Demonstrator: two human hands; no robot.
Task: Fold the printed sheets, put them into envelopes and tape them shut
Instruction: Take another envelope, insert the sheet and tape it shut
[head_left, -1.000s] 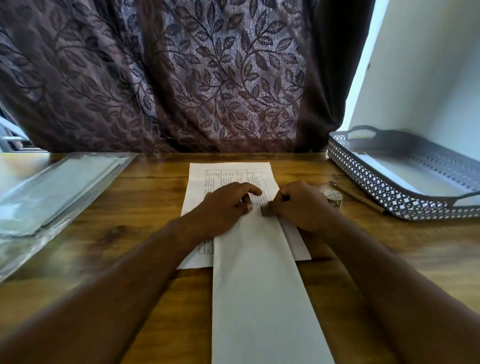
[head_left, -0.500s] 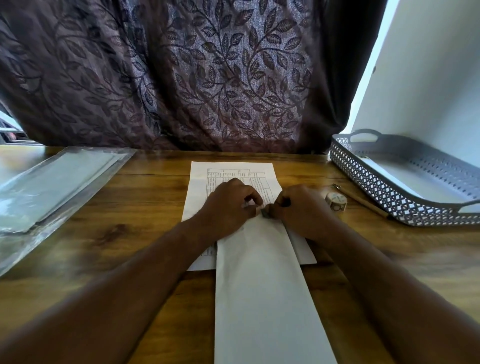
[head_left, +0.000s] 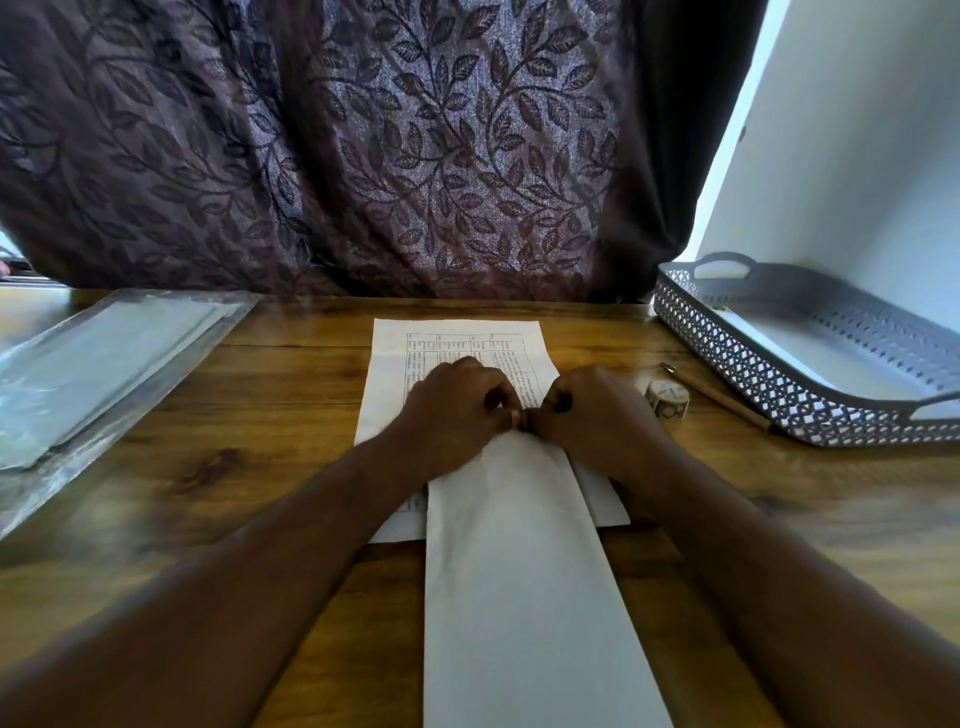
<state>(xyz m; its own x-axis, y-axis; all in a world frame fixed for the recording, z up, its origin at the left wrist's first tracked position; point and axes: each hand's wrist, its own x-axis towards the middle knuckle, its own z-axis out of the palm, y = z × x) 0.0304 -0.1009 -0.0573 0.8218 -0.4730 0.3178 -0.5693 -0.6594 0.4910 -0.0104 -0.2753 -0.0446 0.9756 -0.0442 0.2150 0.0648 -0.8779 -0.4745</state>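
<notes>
**Envelope pinched at its far end**

The white envelope (head_left: 519, 571) is laid lengthwise over the printed sheet (head_left: 457, 343) on the table (head_left: 260, 415). Its far end is pinched by the curled left hand (head_left: 452, 415) and right hand (head_left: 597, 415). A tape roll (head_left: 667, 399) is set just right.

Bare surface (head_left: 291, 395) lies open left of the sheets; rightward, a tape roll (head_left: 667, 399), pencil (head_left: 727, 400) and tray (head_left: 779, 384) crowd in.

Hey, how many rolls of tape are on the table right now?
1. The tape roll stands just right of the right hand, beside the pen; the tray may hide more.
</notes>
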